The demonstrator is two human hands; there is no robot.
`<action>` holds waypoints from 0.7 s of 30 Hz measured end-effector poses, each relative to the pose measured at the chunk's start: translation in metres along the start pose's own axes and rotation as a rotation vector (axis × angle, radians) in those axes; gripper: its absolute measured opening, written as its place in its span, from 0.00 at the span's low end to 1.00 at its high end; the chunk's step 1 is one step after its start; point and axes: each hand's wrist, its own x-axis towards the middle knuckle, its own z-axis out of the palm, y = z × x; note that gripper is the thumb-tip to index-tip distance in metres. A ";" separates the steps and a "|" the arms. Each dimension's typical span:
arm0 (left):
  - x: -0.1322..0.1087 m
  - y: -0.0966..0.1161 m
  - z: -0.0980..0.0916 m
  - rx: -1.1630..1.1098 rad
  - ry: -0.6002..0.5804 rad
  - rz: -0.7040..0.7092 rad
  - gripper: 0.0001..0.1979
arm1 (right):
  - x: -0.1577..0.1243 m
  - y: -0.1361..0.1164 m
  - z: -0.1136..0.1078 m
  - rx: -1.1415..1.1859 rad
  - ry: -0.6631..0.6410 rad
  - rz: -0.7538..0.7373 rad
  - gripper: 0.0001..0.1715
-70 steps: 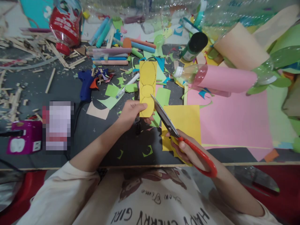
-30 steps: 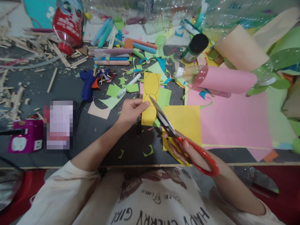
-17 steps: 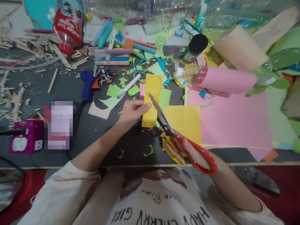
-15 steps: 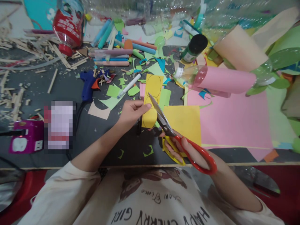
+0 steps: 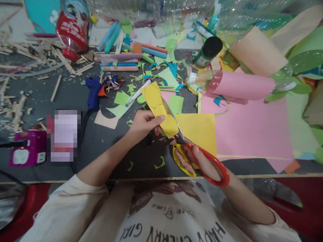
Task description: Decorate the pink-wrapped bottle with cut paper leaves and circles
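Note:
Between thumb and fingers, my left hand point(image 5: 147, 121) pinches a strip of yellow paper point(image 5: 155, 101) marked with drawn rounded outlines. The strip tilts, its top leaning left. My right hand point(image 5: 189, 156) grips a pair of scissors point(image 5: 210, 161) with one red and one yellow handle. The blades run along the strip's right edge and lie partly behind it, so I cannot tell how far they have cut. Under the scissors lies a larger yellow sheet point(image 5: 199, 129). Green scraps point(image 5: 159, 162) are on the dark table below the strip.
A blue glue gun point(image 5: 93, 92) and a phone with a blurred screen point(image 5: 64, 134) lie to the left. Markers point(image 5: 119, 56) and paper scraps are at the back. On the right, a pink-wrapped bottle point(image 5: 242, 84) rests over pink paper point(image 5: 254, 131). A black-capped container point(image 5: 208, 51) stands behind it.
The yellow strip has turned, its top swinging left and its lower end right. The scissor blades, formerly in front of the strip, now lie along its right edge and partly behind it.

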 end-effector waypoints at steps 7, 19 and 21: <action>0.000 0.000 0.004 -0.069 -0.090 -0.055 0.12 | 0.000 -0.002 0.000 -0.004 -0.006 -0.006 0.30; 0.001 -0.002 0.002 -0.087 -0.135 -0.061 0.15 | -0.002 0.002 0.001 0.005 0.023 0.020 0.32; 0.001 -0.002 0.001 -0.084 -0.138 -0.065 0.15 | -0.002 0.004 0.001 0.002 0.027 0.016 0.34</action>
